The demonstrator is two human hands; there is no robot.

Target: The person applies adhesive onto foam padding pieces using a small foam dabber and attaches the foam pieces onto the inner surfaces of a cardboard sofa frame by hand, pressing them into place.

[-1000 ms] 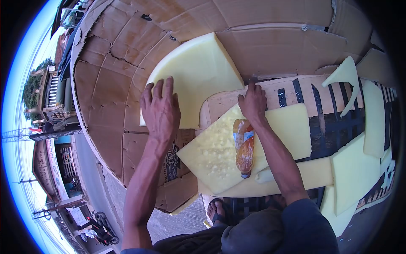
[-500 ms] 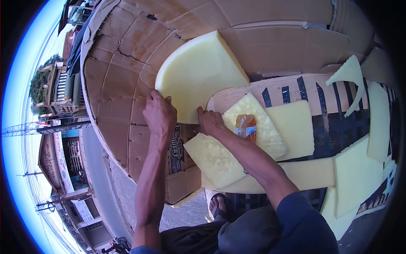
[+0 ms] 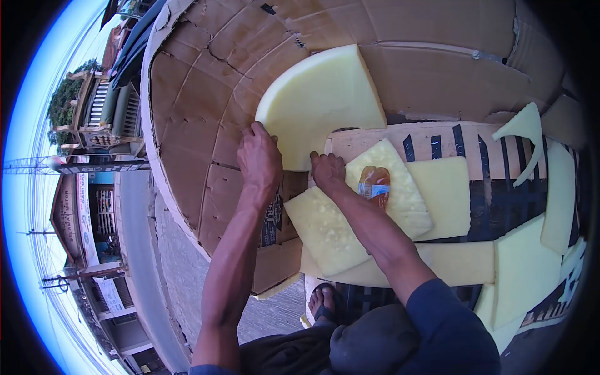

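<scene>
A thick pale-yellow foam piece (image 3: 319, 94) with one rounded corner lies against the curved cardboard lining (image 3: 194, 119). My left hand (image 3: 259, 156) has its fingers closed on the foam's lower left edge. At the lower right corner of the same piece, my right hand (image 3: 328, 170) pinches the edge; its fingertips are partly hidden. Just under my right forearm lies a bumpy foam sheet (image 3: 406, 200), overlapping a flat foam sheet (image 3: 453, 194). On the bumpy sheet rests a clear plastic bottle with orange-brown contents (image 3: 374, 183).
A slatted wooden frame with black straps (image 3: 437, 145) sits beneath the foam sheets. Curved foam offcuts (image 3: 528, 134) and larger foam strips (image 3: 528, 262) lie at the right. My sandalled foot (image 3: 322, 301) stands below, and a road (image 3: 137, 231) runs at the left.
The whole view has shifted, so the foam and cardboard appear farther right. Both hands stay at the foam's lower edge, the right one now a little higher against its corner.
</scene>
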